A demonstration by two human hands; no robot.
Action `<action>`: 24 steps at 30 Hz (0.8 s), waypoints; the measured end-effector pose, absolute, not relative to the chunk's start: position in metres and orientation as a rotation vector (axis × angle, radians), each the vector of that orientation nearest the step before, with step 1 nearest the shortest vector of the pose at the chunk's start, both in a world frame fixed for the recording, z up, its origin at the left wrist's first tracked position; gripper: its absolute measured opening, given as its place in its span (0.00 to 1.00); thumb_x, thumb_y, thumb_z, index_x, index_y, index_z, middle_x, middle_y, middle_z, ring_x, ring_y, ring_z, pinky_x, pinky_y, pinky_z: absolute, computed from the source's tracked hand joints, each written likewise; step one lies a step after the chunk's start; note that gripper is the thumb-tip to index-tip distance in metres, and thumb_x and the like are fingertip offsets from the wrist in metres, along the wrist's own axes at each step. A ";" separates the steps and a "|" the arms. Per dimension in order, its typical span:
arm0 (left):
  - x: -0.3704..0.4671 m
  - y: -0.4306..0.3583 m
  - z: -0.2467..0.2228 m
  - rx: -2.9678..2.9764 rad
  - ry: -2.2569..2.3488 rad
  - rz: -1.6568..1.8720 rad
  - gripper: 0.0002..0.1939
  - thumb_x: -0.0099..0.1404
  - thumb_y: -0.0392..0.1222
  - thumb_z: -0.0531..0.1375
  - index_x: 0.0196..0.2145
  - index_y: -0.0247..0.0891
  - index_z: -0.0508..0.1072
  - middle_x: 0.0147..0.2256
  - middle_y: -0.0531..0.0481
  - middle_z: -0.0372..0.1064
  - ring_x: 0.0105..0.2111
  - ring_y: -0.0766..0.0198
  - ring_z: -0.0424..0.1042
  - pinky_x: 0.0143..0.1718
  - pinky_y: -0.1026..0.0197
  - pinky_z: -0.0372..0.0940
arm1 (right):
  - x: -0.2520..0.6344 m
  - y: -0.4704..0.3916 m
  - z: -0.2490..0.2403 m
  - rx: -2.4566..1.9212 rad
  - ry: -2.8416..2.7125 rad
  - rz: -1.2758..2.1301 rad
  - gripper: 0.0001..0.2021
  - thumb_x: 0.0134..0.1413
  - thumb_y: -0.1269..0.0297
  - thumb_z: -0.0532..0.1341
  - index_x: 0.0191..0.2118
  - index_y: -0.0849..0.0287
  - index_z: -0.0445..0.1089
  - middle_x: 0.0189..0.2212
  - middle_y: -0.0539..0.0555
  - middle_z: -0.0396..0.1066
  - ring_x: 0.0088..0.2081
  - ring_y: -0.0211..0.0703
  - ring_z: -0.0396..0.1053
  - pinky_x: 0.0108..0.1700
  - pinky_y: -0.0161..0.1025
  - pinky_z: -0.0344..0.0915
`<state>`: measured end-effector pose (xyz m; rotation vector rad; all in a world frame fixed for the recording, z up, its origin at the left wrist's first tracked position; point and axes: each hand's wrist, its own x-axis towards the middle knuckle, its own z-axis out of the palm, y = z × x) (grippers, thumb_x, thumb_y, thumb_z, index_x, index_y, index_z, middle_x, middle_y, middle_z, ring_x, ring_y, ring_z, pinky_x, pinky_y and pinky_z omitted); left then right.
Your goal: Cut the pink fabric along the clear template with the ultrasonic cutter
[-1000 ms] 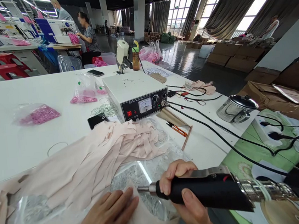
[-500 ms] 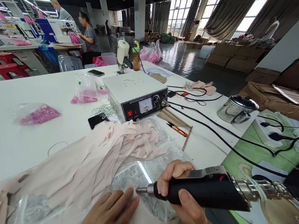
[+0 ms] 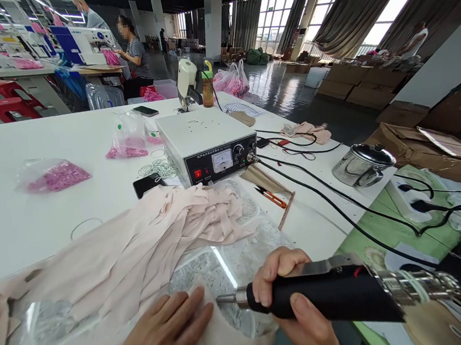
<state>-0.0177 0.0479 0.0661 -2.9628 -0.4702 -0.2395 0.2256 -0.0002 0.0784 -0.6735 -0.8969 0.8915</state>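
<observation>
My right hand (image 3: pixel 295 300) is wrapped around the black body of an ultrasonic welding gun (image 3: pixel 329 294), which lies nearly level with its narrow metal tip pointing left. The tip is just right of the edge of a pale pink piece of fabric (image 3: pixel 221 338); whether it touches I cannot tell. Flat on that fabric lies my left hand (image 3: pixel 160 328), fingers stretched out and pressing it down. Behind my hands is a heap of pale pink fabric strips (image 3: pixel 170 228), spread over a clear sheet (image 3: pixel 199 269).
A control box (image 3: pixel 211 147) with a dial stands behind the heap; a black cable (image 3: pixel 332 200) runs from it. Orange thread snips (image 3: pixel 272 196), a steel mug (image 3: pixel 364 165) and pink-filled bags (image 3: pixel 55 174) are on the white table. People are at sewing machines (image 3: pixel 80 43) beyond.
The welding gun in my right hand has moved slightly right, its tip drawing away from my left fingertips. My left hand stays on the fabric. The whole view has shifted a little.
</observation>
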 end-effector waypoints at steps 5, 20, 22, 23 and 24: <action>-0.018 0.050 0.063 -2.958 -0.446 -0.218 0.35 0.67 0.22 0.48 0.66 0.46 0.64 0.63 0.48 0.64 0.52 0.57 0.71 0.51 0.58 0.67 | 0.230 -0.009 0.084 -0.712 -0.880 0.891 0.08 0.60 0.53 0.59 0.41 0.48 0.67 0.32 0.48 0.64 0.21 0.36 0.67 0.25 0.38 0.66; -0.016 0.048 0.067 -2.965 -0.521 -0.242 0.36 0.66 0.22 0.49 0.67 0.49 0.63 0.62 0.50 0.66 0.50 0.58 0.72 0.51 0.59 0.65 | 0.227 -0.006 0.078 -0.679 -0.905 0.895 0.09 0.61 0.52 0.60 0.41 0.49 0.66 0.34 0.48 0.64 0.22 0.36 0.67 0.26 0.39 0.67; -0.016 0.049 0.067 -2.961 -0.483 -0.241 0.36 0.66 0.22 0.49 0.66 0.48 0.63 0.62 0.49 0.67 0.49 0.58 0.72 0.50 0.59 0.65 | 0.225 -0.006 0.077 -0.670 -0.914 0.896 0.09 0.62 0.52 0.60 0.42 0.50 0.66 0.34 0.48 0.65 0.22 0.35 0.67 0.26 0.39 0.67; -0.016 0.049 0.067 -2.956 -0.473 -0.239 0.36 0.66 0.22 0.49 0.66 0.48 0.63 0.61 0.48 0.67 0.49 0.58 0.72 0.50 0.59 0.65 | 0.225 -0.006 0.076 -0.668 -0.918 0.894 0.09 0.62 0.52 0.60 0.42 0.50 0.65 0.34 0.48 0.65 0.22 0.35 0.67 0.26 0.39 0.67; -0.016 0.049 0.067 -2.949 -0.477 -0.235 0.36 0.65 0.22 0.48 0.67 0.48 0.63 0.61 0.49 0.67 0.49 0.58 0.72 0.50 0.59 0.65 | 0.224 -0.005 0.076 -0.669 -0.922 0.892 0.09 0.62 0.52 0.60 0.42 0.50 0.65 0.34 0.48 0.65 0.22 0.35 0.67 0.26 0.39 0.67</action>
